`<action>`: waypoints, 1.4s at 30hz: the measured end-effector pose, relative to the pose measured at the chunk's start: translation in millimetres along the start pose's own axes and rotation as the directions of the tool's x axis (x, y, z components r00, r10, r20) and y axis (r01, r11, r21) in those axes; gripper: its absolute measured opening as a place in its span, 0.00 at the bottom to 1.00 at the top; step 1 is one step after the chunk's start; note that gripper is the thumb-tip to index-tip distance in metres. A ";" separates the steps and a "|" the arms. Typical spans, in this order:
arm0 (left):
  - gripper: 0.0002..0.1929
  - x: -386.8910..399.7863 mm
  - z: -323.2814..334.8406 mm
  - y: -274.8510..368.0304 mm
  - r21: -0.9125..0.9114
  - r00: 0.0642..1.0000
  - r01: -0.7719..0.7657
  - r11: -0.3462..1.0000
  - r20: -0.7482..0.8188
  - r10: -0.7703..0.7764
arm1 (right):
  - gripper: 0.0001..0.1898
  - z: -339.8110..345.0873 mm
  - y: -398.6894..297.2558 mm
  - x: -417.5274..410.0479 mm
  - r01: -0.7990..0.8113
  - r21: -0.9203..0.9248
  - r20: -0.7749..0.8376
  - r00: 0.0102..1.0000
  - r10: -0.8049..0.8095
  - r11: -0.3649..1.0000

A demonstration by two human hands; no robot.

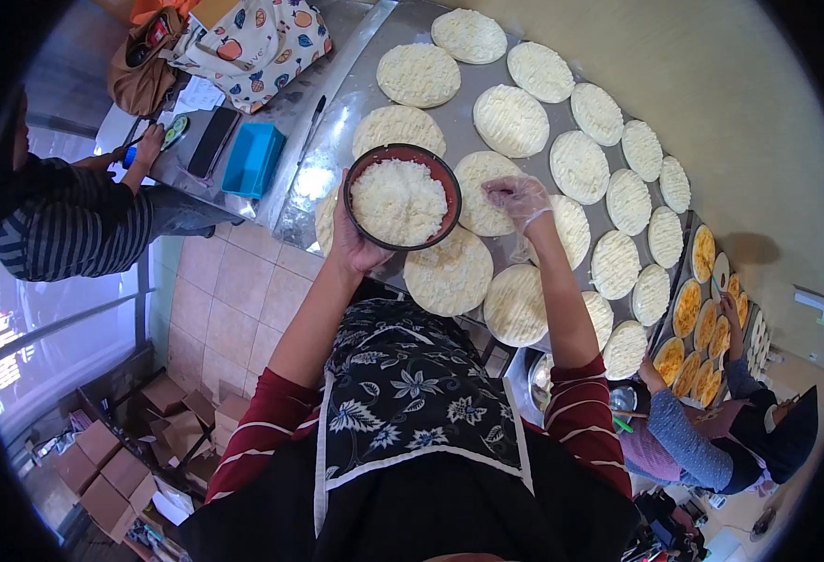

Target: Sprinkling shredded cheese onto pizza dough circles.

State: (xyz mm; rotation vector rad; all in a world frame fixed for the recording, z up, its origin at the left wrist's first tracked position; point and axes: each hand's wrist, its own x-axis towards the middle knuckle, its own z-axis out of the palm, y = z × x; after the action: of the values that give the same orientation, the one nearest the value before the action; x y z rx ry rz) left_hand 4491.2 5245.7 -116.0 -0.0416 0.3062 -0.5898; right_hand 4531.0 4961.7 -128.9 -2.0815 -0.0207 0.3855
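A dark-rimmed bowl (456, 211) with a reddish inside rests in my left hand (358, 242). It is heaped with a white, crumbly, grated food (399, 200). My right hand (521, 197), in a clear plastic glove, hangs over a pale round flatbread base (478, 204) with its fingers drawn together and pointing left. Whether anything lies between those fingers cannot be made out. Several more pale rounds with ridged, creamy tops cover the metal table (345, 133). One round (448, 272) just below the bowl carries scattered white crumbs.
At the left, a person in a striped top (81, 225) works beside a blue plastic bin (252, 160) and a fruit-print tote bag (250, 49). At the right, another person (707, 435) reaches over orange-topped rounds (688, 308). Cardboard boxes (120, 471) stand at lower left.
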 end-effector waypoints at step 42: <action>0.38 80.9 23.5 -25.3 0.068 0.988 0.146 0.987 0.046 -0.150 | 0.15 -94.4 -26.1 101.3 -0.131 0.444 0.009 0.990 0.142 0.887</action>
State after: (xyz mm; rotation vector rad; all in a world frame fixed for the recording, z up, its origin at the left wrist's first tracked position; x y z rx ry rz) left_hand 4548.1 5178.8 -112.5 -0.0172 0.2354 -0.7447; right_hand 4657.3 4913.4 -89.3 -1.6366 0.2122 0.4076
